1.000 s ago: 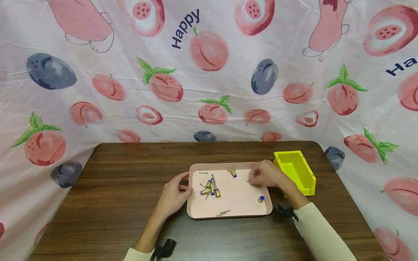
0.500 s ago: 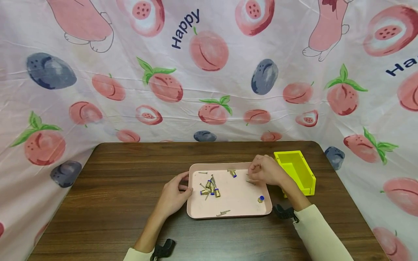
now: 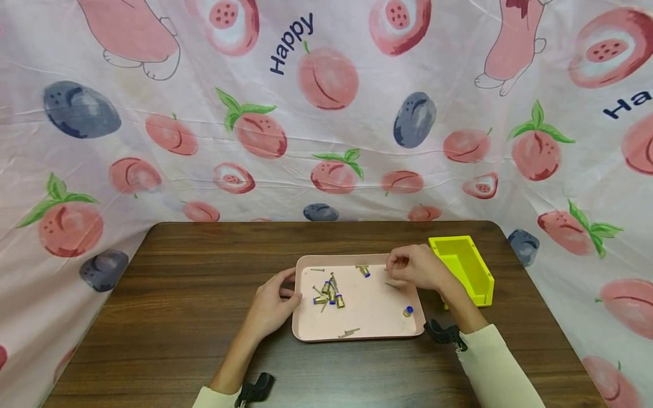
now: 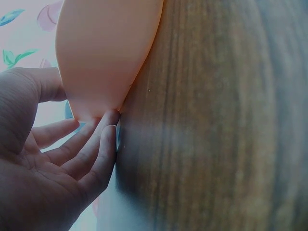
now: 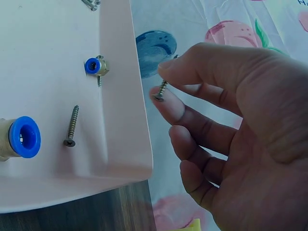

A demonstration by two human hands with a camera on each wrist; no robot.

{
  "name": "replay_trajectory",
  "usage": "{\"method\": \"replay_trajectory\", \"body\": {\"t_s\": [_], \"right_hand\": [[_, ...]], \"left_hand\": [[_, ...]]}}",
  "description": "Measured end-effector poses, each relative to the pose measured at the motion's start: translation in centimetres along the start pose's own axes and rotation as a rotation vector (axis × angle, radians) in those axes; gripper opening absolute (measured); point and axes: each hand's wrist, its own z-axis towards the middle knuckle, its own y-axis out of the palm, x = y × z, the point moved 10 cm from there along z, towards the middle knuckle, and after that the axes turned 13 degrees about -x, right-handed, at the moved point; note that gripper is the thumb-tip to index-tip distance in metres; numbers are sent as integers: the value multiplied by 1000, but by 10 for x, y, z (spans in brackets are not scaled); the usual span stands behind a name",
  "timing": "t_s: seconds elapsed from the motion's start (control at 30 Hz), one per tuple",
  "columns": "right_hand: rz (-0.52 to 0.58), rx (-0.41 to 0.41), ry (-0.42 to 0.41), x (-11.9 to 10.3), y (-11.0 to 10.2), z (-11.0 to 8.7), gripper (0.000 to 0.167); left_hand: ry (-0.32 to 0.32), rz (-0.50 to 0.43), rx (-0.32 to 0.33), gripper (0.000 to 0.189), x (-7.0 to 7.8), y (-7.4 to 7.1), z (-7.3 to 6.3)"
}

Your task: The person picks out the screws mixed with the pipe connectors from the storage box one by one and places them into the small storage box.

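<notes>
A pale pink tray [image 3: 372,311] lies on the table, holding screws and brass fittings with blue ends. My left hand [image 3: 275,300] holds the tray's left side, thumb over the rim and fingers against the outer wall in the left wrist view. Above the tray's far right corner, my right hand [image 3: 420,266] pinches a small screw [image 5: 162,90] between thumb and index finger; the other fingers are loosely curled. Below that hand, another screw [image 5: 71,127] lies in the tray. Nearby are a fitting [image 5: 24,137] and, against the wall, a second fitting [image 5: 94,66] with a screw beside it.
A yellow open-front bin [image 3: 479,272] stands just right of the tray, partly behind the right hand. Several fittings and screws cluster [image 3: 329,292] at the tray's left; two screws [image 3: 349,333] lie by its near wall. A fruit-print curtain [image 3: 285,198] surrounds the wooden table [image 3: 204,266].
My right hand has lifted slightly off the tray floor with the pinched screw, leaving another screw in plain view beneath it. The left hand and tray stay in place.
</notes>
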Motion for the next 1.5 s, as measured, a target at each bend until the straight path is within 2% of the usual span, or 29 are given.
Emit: {"method": "replay_trajectory", "body": {"t_s": [0.2,0.5,0.97,1.17,1.5], "right_hand": [[20,21,-3,-2,-4,-4,8],[72,19,90,12,-13,-14,4],[109,137,135,34,-42,-46,6],[53,195,192,48,-54,-62,7],[-78,280,251,68,-74,-84,5]], "left_hand": [[10,6,0,57,2,-2,-1],[20,-1,-8,56,3,-2,-3],[2,1,-22,58,0,-2,-4],[20,9,-18,57,2,-3,-5],[2,-13,-25,58,-2,-2,-5]]}}
